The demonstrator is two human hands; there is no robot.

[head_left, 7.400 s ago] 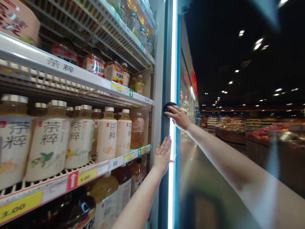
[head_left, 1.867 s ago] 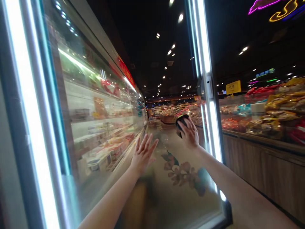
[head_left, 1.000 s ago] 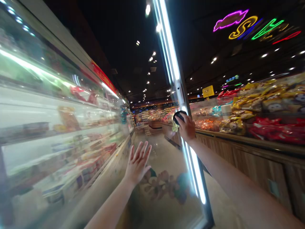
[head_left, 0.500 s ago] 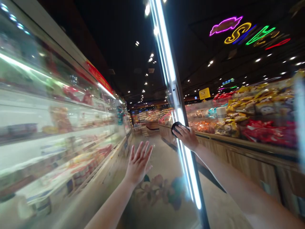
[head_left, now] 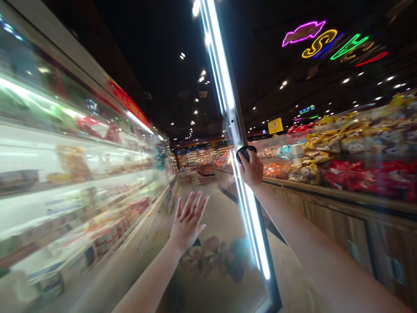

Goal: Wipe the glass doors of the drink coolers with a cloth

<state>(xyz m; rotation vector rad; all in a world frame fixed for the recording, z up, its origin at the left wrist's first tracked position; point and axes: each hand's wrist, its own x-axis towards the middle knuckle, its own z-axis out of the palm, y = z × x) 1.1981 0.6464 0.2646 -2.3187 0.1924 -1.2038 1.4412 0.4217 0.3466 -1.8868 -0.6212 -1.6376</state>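
Observation:
My right hand [head_left: 253,168] is closed around a black rounded pad [head_left: 245,155] and presses it to the edge of a glass door [head_left: 240,130]. The door stands open and tilted across the view, with bright light strips [head_left: 224,74] along its frame. The pad's exact kind is hard to make out. Lower and to the left, my left hand [head_left: 185,221] has its fingers spread, palm facing away from me. It seems to lie flat against the door's glass, through which a flower picture shows near the floor.
On the left runs a lit chiller [head_left: 97,178] with shelves of packaged food, blurred. To the right is a wooden counter [head_left: 329,217] heaped with bagged sweets [head_left: 352,139]. An aisle floor [head_left: 215,200] stretches ahead between them. Neon shapes [head_left: 304,33] hang above right.
My right hand has moved up the door edge with the black pad, and its wrist has turned more upright. My left hand stays spread in nearly the same place. The view has shifted slightly.

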